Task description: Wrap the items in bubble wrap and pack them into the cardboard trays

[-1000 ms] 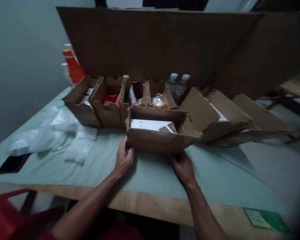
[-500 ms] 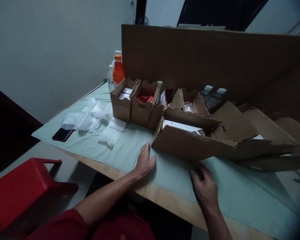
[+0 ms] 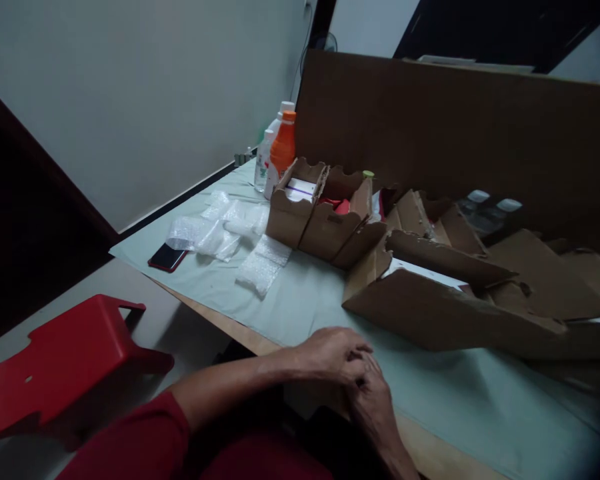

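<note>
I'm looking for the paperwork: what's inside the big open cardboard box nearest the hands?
Inside the big open brown cardboard box lies a flat white sheet with a small brown piece at its end. The box's front wall hides the rest of the floor.

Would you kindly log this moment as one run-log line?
left hand: over right hand, empty | cardboard box: open, untouched | table: bubble wrap, phone

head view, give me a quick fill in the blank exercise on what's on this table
1. The left hand rests on the ____ hand at the table's near edge.
2. The phone lies beside the ____ wrap.
3. The tallest bottle behind the small boxes is ____ in colour.
4. The stool left of the table is ____.

Missing words: right; bubble; orange; red
</note>
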Action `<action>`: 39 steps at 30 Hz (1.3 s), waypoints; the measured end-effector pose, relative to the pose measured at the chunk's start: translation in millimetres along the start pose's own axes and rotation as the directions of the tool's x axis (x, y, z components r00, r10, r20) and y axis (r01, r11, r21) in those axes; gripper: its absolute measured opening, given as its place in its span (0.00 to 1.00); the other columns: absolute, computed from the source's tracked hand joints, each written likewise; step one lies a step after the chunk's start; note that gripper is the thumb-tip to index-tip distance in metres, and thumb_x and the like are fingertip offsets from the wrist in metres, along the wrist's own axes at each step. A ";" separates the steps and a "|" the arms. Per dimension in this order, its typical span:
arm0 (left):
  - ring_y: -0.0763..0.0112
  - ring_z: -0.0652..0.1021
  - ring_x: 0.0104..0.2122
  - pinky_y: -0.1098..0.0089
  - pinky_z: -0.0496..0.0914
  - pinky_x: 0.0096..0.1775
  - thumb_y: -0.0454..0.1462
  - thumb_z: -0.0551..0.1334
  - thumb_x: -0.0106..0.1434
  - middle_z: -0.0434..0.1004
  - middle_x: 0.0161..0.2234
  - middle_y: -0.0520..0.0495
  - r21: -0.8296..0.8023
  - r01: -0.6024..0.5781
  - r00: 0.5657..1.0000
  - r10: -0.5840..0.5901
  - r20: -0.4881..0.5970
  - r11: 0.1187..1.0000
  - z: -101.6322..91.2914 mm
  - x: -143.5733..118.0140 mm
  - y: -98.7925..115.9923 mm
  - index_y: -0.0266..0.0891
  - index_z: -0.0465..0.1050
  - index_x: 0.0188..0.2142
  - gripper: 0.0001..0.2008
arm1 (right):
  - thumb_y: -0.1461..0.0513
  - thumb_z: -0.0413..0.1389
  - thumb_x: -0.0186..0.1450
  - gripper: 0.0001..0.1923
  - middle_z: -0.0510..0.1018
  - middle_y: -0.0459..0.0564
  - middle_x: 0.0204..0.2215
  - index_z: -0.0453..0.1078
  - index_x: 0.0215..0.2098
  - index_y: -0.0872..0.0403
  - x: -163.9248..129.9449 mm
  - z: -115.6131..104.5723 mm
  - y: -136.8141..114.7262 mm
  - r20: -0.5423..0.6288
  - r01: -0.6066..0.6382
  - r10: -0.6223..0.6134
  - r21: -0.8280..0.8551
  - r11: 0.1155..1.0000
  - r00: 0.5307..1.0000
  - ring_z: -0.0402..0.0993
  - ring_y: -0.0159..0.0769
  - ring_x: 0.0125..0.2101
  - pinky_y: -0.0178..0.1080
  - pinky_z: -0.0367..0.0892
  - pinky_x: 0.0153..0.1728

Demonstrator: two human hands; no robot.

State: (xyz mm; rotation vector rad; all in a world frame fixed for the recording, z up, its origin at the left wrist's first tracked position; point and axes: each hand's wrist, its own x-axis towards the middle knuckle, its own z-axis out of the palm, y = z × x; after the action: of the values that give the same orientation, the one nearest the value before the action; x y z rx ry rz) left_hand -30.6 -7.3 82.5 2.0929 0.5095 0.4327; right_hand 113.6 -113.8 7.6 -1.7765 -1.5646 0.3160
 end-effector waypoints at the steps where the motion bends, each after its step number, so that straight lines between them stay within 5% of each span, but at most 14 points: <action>1: 0.57 0.80 0.47 0.62 0.74 0.50 0.35 0.60 0.60 0.83 0.47 0.41 0.018 -0.008 0.999 0.009 -0.035 1.000 -16.1 -1.9 0.1 0.38 0.78 0.51 0.20 | 0.47 0.53 0.68 0.20 0.81 0.56 0.49 0.79 0.46 0.48 7.7 7.8 -9.9 0.034 0.007 -0.007 0.023 1.000 0.999 0.75 0.53 0.52 0.57 0.72 0.53; 5: 0.59 0.81 0.46 0.62 0.74 0.51 0.36 0.61 0.61 0.83 0.46 0.42 0.081 0.004 0.975 0.015 -0.224 0.997 -74.8 -31.3 -20.9 0.39 0.79 0.50 0.18 | 0.53 0.53 0.71 0.15 0.80 0.54 0.51 0.78 0.48 0.47 41.1 33.3 -39.9 0.113 0.072 -0.082 0.090 0.993 0.990 0.74 0.50 0.54 0.56 0.70 0.56; 10: 0.60 0.81 0.45 0.61 0.77 0.47 0.35 0.60 0.63 0.82 0.46 0.42 0.043 0.204 0.862 -0.159 -0.481 0.978 -115.3 -98.3 -70.7 0.41 0.79 0.46 0.14 | 0.59 0.53 0.70 0.13 0.80 0.55 0.52 0.79 0.46 0.49 95.5 61.0 -59.3 0.133 0.201 -0.212 0.090 0.975 0.968 0.74 0.49 0.53 0.56 0.68 0.57; 16: 0.58 0.77 0.52 0.56 0.75 0.52 0.34 0.60 0.63 0.64 0.65 0.38 0.207 0.319 0.710 -0.088 -0.699 0.925 -111.9 -128.7 -104.1 0.42 0.74 0.54 0.20 | 0.66 0.54 0.67 0.18 0.69 0.54 0.65 0.77 0.52 0.48 166.1 102.8 -88.9 0.243 0.365 -0.342 -0.055 0.929 0.908 0.63 0.51 0.64 0.59 0.62 0.60; 22: 0.55 0.76 0.48 0.54 0.74 0.51 0.30 0.60 0.61 0.77 0.50 0.41 0.397 0.314 0.797 -0.012 -0.604 0.862 -107.1 -108.6 -123.9 0.43 0.77 0.49 0.17 | 0.64 0.50 0.68 0.22 0.71 0.60 0.62 0.71 0.59 0.54 192.5 123.9 -81.9 0.249 0.245 -0.208 -0.129 0.961 0.946 0.65 0.52 0.61 0.56 0.63 0.58; 28: 0.59 0.78 0.47 0.58 0.74 0.49 0.31 0.58 0.65 0.79 0.46 0.41 0.318 0.252 0.733 0.035 -0.680 0.914 -103.9 -108.4 -133.0 0.41 0.77 0.46 0.13 | 0.57 0.51 0.68 0.23 0.75 0.57 0.57 0.71 0.59 0.53 191.5 103.7 -64.4 0.045 0.097 -0.109 0.214 0.972 0.993 0.72 0.47 0.55 0.49 0.70 0.53; 33: 0.58 0.77 0.50 0.56 0.73 0.52 0.32 0.59 0.64 0.76 0.51 0.40 0.322 0.318 0.577 0.087 -0.812 0.892 -123.0 -116.7 -130.9 0.42 0.77 0.45 0.12 | 0.57 0.56 0.65 0.19 0.73 0.56 0.60 0.78 0.52 0.51 182.3 115.2 -69.5 0.128 0.118 -0.157 0.273 0.955 0.979 0.70 0.48 0.59 0.51 0.69 0.55; 37: 0.47 0.67 0.63 0.46 0.60 0.63 0.35 0.64 0.61 0.69 0.60 0.36 0.327 0.552 0.384 0.114 -0.916 0.767 -172.8 -121.2 -138.0 0.40 0.73 0.54 0.20 | 0.60 0.56 0.64 0.16 0.74 0.57 0.59 0.80 0.47 0.51 171.6 129.9 -70.4 0.153 0.227 -0.253 0.166 0.960 0.955 0.70 0.51 0.59 0.57 0.64 0.59; 39: 0.42 0.61 0.66 0.42 0.56 0.64 0.36 0.66 0.59 0.67 0.62 0.34 0.295 0.619 0.342 0.088 -0.935 0.728 -197.8 -120.2 -146.3 0.38 0.73 0.53 0.22 | 0.61 0.56 0.64 0.15 0.74 0.58 0.59 0.80 0.47 0.52 169.1 132.3 -68.8 0.129 0.251 -0.270 0.146 0.957 0.954 0.71 0.51 0.58 0.56 0.65 0.59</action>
State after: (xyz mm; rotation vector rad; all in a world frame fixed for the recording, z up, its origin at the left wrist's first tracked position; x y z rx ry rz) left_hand -257.2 143.1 49.5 2.0718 1.9334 1.4194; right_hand 18.5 90.6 7.4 -1.4544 -1.8183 0.4170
